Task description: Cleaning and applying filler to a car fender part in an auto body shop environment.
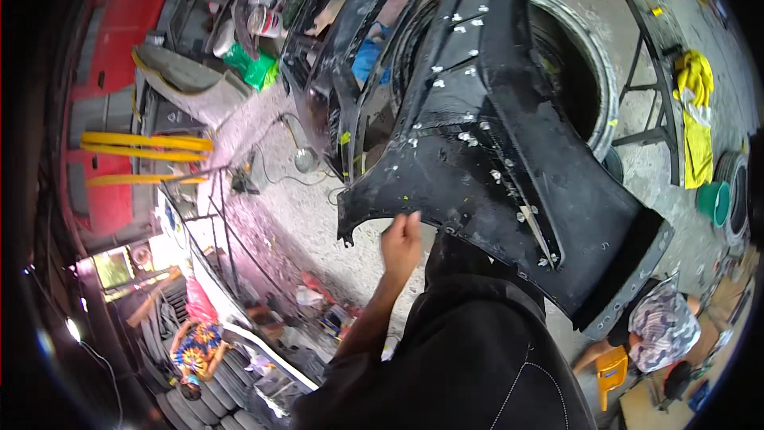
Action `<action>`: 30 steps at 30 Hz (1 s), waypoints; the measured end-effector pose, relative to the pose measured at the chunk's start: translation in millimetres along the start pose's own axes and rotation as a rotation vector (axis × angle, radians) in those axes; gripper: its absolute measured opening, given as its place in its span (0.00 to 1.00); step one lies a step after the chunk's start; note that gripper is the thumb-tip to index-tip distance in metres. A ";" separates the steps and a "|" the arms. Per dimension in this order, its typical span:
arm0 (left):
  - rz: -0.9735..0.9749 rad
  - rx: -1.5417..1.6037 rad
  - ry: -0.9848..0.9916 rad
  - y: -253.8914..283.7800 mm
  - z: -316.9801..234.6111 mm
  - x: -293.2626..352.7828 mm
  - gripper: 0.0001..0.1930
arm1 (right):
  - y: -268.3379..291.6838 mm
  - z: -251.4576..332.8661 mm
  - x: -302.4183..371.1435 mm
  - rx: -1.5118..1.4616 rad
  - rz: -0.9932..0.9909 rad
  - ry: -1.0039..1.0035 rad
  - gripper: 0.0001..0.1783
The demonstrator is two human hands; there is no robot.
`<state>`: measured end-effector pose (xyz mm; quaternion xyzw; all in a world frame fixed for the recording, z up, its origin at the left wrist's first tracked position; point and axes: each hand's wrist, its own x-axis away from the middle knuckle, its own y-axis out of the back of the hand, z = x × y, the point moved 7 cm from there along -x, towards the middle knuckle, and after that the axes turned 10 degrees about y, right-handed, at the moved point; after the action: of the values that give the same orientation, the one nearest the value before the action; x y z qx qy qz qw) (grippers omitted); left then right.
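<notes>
A large black car fender [446,171] spreads across the middle in front of me, with rows of small whitish clips or marks along its ribs. My left hand [400,245] is closed at the near edge of the fender, by its small curved cut-out, with the fingertips and thumb at the rim. Exactly how the fingers wrap the edge is partly hidden. My right hand is out of view. Below the fender, my dark clothing fills the lower middle.
Behind the fender lies a large tyre [593,56]. Dark body panels [350,56] stand at the far left of it, near a grey fender [191,87]. Yellow gloves [695,80] hang on a metal frame at right. A person in a camouflage shirt [664,325] is by an orange chair [611,374]; another person [199,350] is lower left.
</notes>
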<state>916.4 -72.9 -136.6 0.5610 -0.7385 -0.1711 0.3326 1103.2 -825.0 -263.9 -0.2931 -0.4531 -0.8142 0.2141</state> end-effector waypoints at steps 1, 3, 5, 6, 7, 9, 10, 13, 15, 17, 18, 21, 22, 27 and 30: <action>0.004 0.096 0.068 26.8 10.3 -0.4 0.15 | 4.9 14.2 -3.8 0.022 -0.005 0.015 0.05; -0.169 0.076 -0.171 83.5 13.6 -13.5 0.05 | 13.9 46.5 -12.6 0.067 -0.020 0.050 0.05; -0.133 0.124 -0.065 104.1 3.4 -55.5 0.07 | 19.6 72.7 -12.8 0.089 -0.088 0.058 0.05; -0.082 0.216 -0.038 110.0 -1.7 -83.1 0.06 | 19.6 89.6 -15.0 0.101 -0.114 0.071 0.05; 0.042 0.292 -0.002 105.2 2.2 -116.8 0.07 | 21.5 104.6 -12.6 0.117 -0.139 0.081 0.05; 0.391 0.210 0.054 68.6 -5.7 -178.8 0.17 | 28.2 134.7 -4.5 0.149 -0.186 0.097 0.05; 0.469 0.220 0.019 42.5 10.1 -210.8 0.24 | 26.6 153.9 -5.0 0.162 -0.190 0.116 0.05; 0.614 -0.013 -0.002 -41.7 -8.9 -262.6 0.34 | 36.7 195.3 9.6 0.195 -0.249 0.135 0.05; 0.583 -0.232 -0.032 -70.5 -20.2 -270.9 0.36 | 42.1 211.1 22.5 0.198 -0.292 0.136 0.05; 0.855 -0.178 0.151 -88.0 -14.2 -264.5 0.39 | 44.6 219.7 34.5 0.191 -0.326 0.129 0.04; 0.879 -0.174 0.140 -84.0 -8.1 -263.1 0.39 | 45.9 217.2 45.4 0.183 -0.345 0.117 0.04; 1.166 0.079 0.205 -53.1 39.0 -228.7 0.31 | 42.6 207.0 78.6 0.157 -0.366 0.072 0.04; 1.214 0.102 0.280 -36.3 63.9 -220.2 0.29 | 41.7 201.7 90.7 0.149 -0.366 0.055 0.04; 0.828 0.436 0.447 83.9 164.1 -216.3 0.14 | 8.1 168.8 136.3 0.064 -0.367 -0.017 0.04; 0.680 0.189 0.512 108.7 157.6 -211.3 0.11 | -7.2 150.1 162.1 0.013 -0.391 -0.051 0.04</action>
<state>762.6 141.2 -245.3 0.3381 -0.7874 0.1614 0.4895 1021.9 -705.3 -96.9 -0.2187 -0.5122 -0.8295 0.0422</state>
